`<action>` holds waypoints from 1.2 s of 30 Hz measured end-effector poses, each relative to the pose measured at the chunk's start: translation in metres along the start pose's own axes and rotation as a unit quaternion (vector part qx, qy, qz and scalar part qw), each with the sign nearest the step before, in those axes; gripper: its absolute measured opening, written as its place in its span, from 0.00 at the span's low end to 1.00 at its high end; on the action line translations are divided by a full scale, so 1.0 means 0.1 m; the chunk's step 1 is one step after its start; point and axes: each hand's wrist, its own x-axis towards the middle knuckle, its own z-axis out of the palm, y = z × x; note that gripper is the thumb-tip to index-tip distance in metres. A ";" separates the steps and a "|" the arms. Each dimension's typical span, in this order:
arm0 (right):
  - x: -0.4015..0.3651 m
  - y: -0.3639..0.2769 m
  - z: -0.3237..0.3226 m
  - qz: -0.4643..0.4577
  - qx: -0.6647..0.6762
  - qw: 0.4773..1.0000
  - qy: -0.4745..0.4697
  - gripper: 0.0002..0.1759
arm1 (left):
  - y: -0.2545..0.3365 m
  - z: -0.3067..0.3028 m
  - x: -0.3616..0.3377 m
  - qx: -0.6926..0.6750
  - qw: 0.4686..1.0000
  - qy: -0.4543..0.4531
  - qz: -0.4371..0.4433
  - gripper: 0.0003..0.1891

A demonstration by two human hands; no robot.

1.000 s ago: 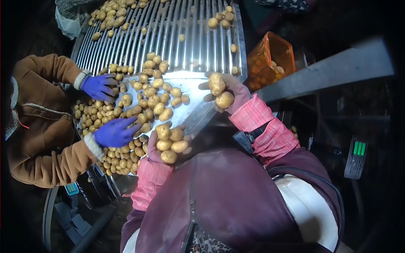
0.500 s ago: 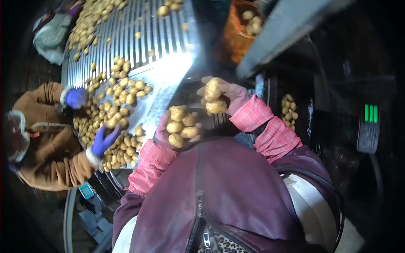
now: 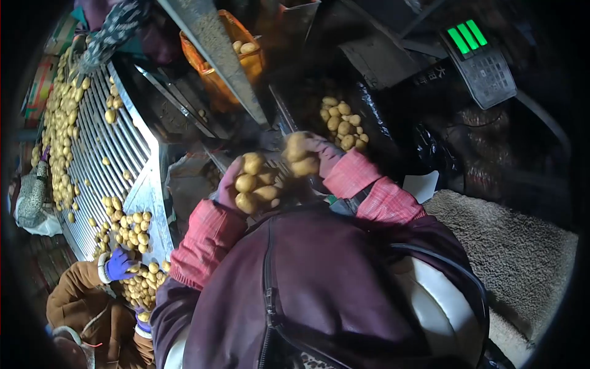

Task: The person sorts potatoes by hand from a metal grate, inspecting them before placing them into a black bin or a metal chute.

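Cradling several potatoes [image 3: 246,183] in left grip [image 3: 229,183], clutching two in right grip [image 3: 324,152], holding all before jacket [image 3: 326,264]. Possibly risking drops from crowded left grip through tilting or loosening.

Potatoes [image 3: 246,183] are tan, sleeves [image 3: 208,232] pink, display bars [image 3: 467,37] green.

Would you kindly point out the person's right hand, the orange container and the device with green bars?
Right hand [image 3: 327,152], head view: on the back of the hand.
Orange container [image 3: 253,66], head view: on its right side wall.
Device with green bars [image 3: 488,76], head view: on its grey body, below the bars.
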 end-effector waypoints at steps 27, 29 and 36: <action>1.56 0.88 0.79 0.099 -0.369 0.904 -0.194 0.36 | -0.40 -0.90 -1.14 0.417 0.820 0.122 0.374 0.30; 1.59 0.96 1.13 0.064 -0.366 0.899 -0.233 0.34 | -0.50 -1.00 -1.37 0.143 0.929 0.179 0.291 0.27; 1.29 1.12 2.67 -0.290 -0.597 0.622 -0.416 0.19 | -0.98 -1.30 -2.30 0.369 0.534 0.564 0.511 0.21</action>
